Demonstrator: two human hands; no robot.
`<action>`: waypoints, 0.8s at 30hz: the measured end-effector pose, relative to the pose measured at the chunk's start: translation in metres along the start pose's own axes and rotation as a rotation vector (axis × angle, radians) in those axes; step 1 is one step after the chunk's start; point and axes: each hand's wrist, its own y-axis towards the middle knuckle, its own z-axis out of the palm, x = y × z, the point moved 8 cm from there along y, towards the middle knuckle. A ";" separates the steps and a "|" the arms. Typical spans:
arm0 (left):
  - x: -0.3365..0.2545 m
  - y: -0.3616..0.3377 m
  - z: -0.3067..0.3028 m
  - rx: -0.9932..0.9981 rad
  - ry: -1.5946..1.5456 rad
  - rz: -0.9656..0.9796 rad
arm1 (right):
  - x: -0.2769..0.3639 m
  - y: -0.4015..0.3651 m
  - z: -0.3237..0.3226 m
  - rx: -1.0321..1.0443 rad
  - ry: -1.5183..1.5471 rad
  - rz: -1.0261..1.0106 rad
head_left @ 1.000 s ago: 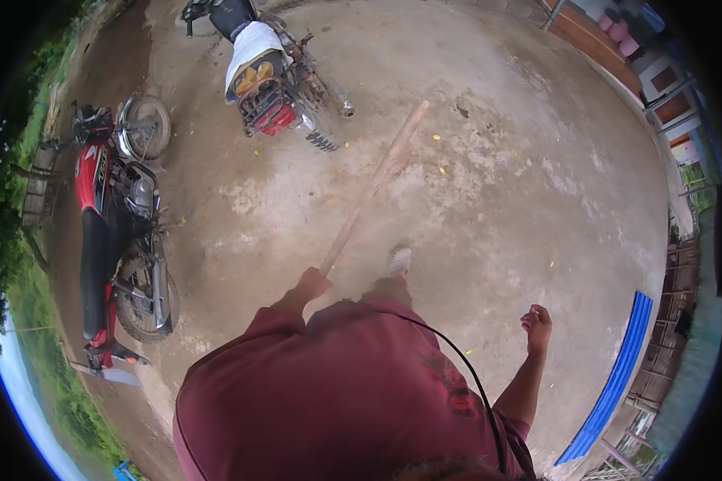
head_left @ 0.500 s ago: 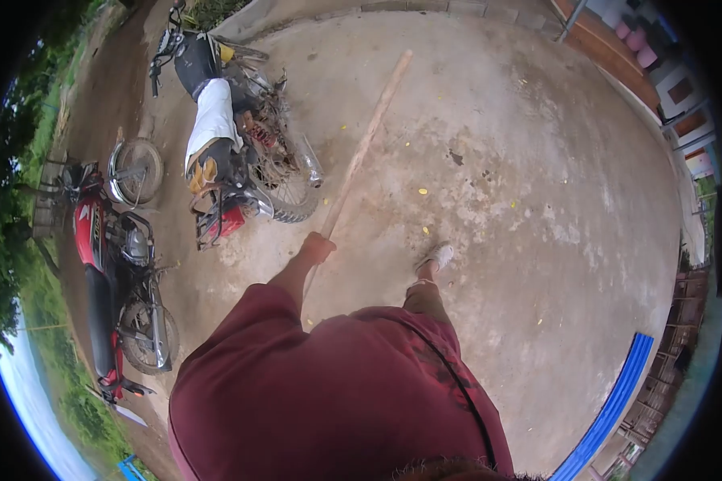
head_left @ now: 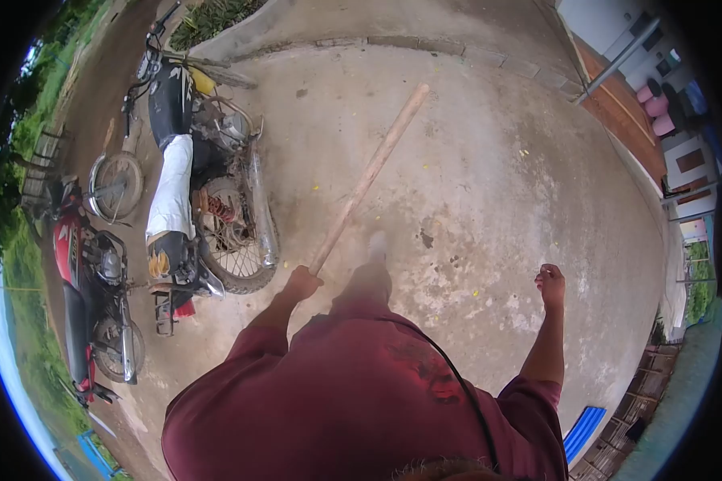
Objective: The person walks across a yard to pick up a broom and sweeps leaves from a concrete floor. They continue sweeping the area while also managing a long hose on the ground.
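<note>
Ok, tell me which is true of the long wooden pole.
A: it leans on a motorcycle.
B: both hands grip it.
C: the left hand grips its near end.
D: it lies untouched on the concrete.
C: the left hand is closed round the near end of the wooden pole, while the right hand is empty and well clear of it.

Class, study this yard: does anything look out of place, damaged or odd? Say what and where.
Nothing looks spilled or broken. Mildly odd: a white cloth draped over the seat of the nearer motorcycle, and the concrete is blotchy and worn, with a dark spot ahead. The left hand grips a long wooden pole.
</note>
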 end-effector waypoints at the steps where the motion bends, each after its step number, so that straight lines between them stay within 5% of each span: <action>1: -0.005 0.022 -0.003 0.006 0.005 -0.006 | 0.043 0.030 0.008 -0.008 0.009 -0.055; 5: -0.008 0.096 -0.012 0.025 -0.035 -0.163 | 0.121 0.096 0.073 0.043 0.079 -0.064; 8: -0.047 0.160 -0.057 0.092 -0.132 -0.211 | 0.066 0.114 0.149 0.266 0.066 0.169; 12: -0.096 0.242 -0.125 0.149 0.022 0.035 | -0.052 0.065 0.224 0.607 0.119 0.603; 13: -0.107 0.260 -0.141 0.134 0.022 0.031 | -0.009 0.058 0.224 0.740 -0.413 -0.252; 14: -0.117 0.281 -0.155 0.106 -0.011 -0.027 | -0.002 0.054 0.231 0.775 -0.489 -0.393; 17: -0.141 0.320 -0.199 -0.015 -0.193 -0.327 | -0.034 0.106 0.226 0.744 -0.172 0.492; 24: -0.268 0.386 -0.253 -0.194 -0.285 -0.346 | -0.009 0.332 0.224 0.653 -0.062 0.822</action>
